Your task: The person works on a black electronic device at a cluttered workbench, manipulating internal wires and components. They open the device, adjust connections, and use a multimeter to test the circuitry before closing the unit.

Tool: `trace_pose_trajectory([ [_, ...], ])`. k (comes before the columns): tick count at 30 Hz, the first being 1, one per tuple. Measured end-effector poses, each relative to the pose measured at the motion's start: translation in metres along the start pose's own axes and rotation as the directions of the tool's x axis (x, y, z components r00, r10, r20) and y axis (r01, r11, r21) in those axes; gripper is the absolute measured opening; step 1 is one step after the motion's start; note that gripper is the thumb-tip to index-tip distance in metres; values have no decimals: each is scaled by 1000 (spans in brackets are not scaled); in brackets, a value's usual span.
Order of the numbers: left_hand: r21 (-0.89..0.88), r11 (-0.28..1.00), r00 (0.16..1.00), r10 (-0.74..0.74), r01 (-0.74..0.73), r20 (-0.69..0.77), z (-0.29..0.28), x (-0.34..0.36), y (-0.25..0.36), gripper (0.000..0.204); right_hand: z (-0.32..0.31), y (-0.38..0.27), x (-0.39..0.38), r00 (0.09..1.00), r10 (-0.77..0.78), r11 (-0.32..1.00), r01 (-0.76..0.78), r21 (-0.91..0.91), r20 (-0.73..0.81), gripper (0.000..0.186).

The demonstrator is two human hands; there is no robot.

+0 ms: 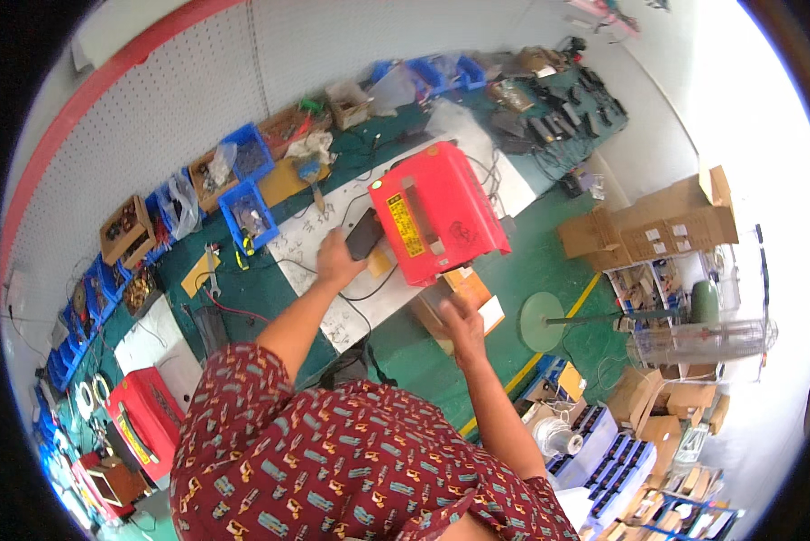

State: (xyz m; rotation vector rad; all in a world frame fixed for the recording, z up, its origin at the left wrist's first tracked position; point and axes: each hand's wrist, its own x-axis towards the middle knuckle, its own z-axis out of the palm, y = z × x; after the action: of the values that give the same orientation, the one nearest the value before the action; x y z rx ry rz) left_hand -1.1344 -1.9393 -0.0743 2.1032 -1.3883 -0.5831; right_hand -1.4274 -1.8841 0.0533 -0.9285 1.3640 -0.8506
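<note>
A red machine case point(434, 216) with a handle and a yellow label rests on a white sheet point(310, 261) on the bench. My left hand point(340, 261) grips a black rectangular object point(362, 234) beside the case's left side. Cables run across the sheet around them. My right hand point(461, 325), fingers apart, is below the case at the bench's front edge, over a cardboard box point(423, 320), and holds nothing.
Blue bins point(247, 216), tools and black parts point(549, 117) line the bench's back. Another red case point(148, 419) sits lower left. A standing fan point(702, 341), cardboard boxes point(657, 221) and crates point(608, 455) occupy the right side.
</note>
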Motion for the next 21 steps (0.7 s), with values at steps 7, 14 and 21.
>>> trace_pose_trajectory([
  [7, 117, 981, 986, -163, 157, 46, 44, 26, 17, 96, 23, -25, 85, 990, 95, 949, -59, 309, -103, 40],
  [14, 40, 989, 988, -137, 140, -72, 47, 26, 15, 89, 22, -21, 105, 982, -80, 975, 113, 194, -173, 30],
  [21, 42, 987, 986, -150, 154, -77, 48, 26, 15, 89, 15, -28, 117, 986, -94, 985, 112, 131, -138, 26],
])
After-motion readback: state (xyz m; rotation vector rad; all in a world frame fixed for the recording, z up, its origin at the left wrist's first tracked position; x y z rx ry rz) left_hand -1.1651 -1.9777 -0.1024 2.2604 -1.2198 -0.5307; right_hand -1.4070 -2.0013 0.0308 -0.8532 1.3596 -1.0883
